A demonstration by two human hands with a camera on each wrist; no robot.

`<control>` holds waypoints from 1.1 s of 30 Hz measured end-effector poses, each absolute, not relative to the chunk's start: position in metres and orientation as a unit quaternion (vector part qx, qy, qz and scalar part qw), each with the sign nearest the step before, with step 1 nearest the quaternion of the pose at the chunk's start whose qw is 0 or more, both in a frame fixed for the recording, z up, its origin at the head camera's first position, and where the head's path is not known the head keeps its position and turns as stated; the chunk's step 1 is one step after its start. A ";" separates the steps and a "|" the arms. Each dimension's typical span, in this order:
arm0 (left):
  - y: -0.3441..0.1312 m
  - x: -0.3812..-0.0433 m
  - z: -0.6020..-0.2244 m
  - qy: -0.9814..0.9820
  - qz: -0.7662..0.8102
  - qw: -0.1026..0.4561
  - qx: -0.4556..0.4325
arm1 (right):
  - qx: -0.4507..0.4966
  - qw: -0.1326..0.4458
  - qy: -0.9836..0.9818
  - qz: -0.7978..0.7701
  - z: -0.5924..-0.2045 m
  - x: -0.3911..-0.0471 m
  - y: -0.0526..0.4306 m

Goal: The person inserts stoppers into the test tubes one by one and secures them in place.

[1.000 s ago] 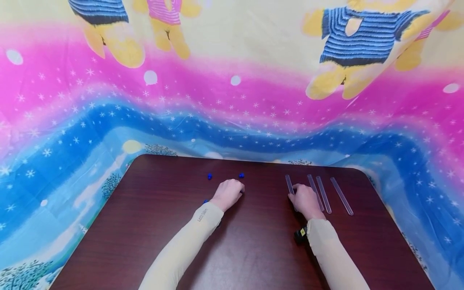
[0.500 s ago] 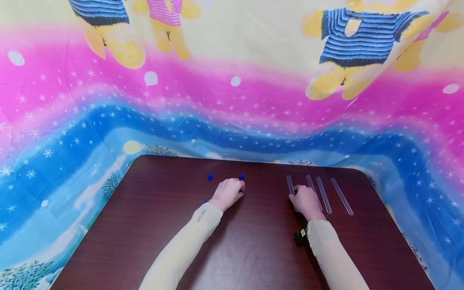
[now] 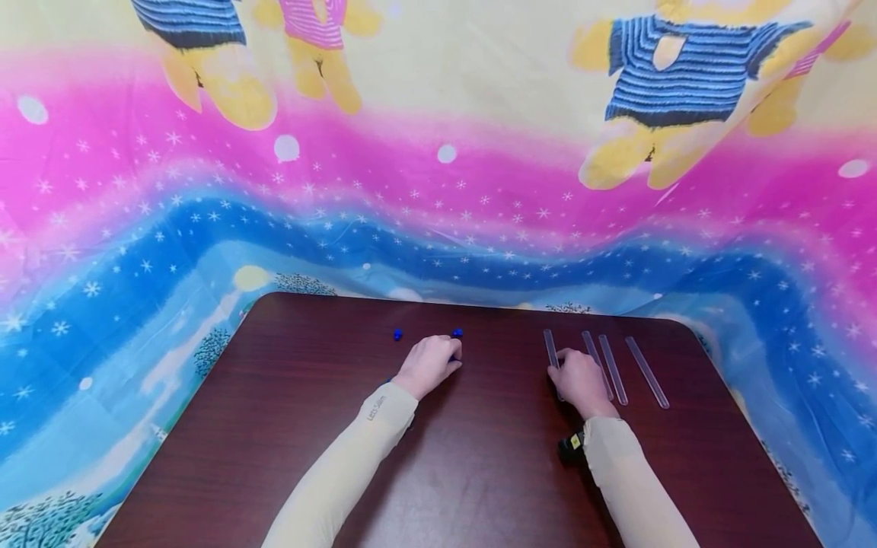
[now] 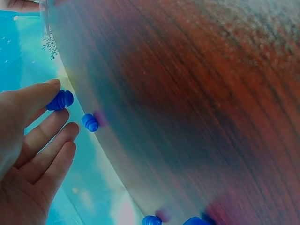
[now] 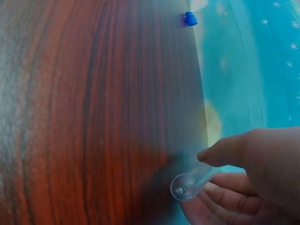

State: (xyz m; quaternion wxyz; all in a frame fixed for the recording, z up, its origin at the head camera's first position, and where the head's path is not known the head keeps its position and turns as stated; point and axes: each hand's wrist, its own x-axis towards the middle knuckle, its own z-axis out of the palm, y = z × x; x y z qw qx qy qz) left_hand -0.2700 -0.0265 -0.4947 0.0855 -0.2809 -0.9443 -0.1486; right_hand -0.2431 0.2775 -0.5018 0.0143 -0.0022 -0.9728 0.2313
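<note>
My left hand (image 3: 428, 364) pinches a ribbed blue stopper (image 4: 61, 100) between thumb and index finger; the other fingers are extended below it in the left wrist view. Two more blue stoppers, a left one (image 3: 398, 335) and a right one (image 3: 457, 332), sit near the table's far edge. Another blue stopper (image 4: 197, 221) shows at the bottom of the left wrist view. My right hand (image 3: 578, 378) holds a clear test tube (image 3: 551, 346) between thumb and fingers. Its round end (image 5: 184, 187) faces the camera in the right wrist view.
Several clear tubes lie beside and under the right hand, including a middle tube (image 3: 613, 369) and an outer tube (image 3: 647, 373). The dark wooden table (image 3: 479, 472) ends at a patterned cloth (image 3: 438, 205) hanging behind it.
The tube in my right hand has shifted slightly to the right, along with the hand. My left hand has barely moved, and the stoppers on the table stay in place.
</note>
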 end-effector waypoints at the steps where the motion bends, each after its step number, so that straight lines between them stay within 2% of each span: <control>1: -0.027 -0.270 -0.495 -0.944 -0.152 0.084 -0.280 | -0.001 0.016 -0.973 0.230 -0.501 -0.243 0.277; 9: -0.031 -0.272 -0.493 -0.941 -0.177 0.093 -0.272 | -0.011 0.015 -0.970 0.241 -0.498 -0.242 0.274; 33: -0.040 -0.271 -0.481 -0.931 -0.231 0.127 -0.254 | -0.004 0.060 -0.953 0.298 -0.488 -0.239 0.263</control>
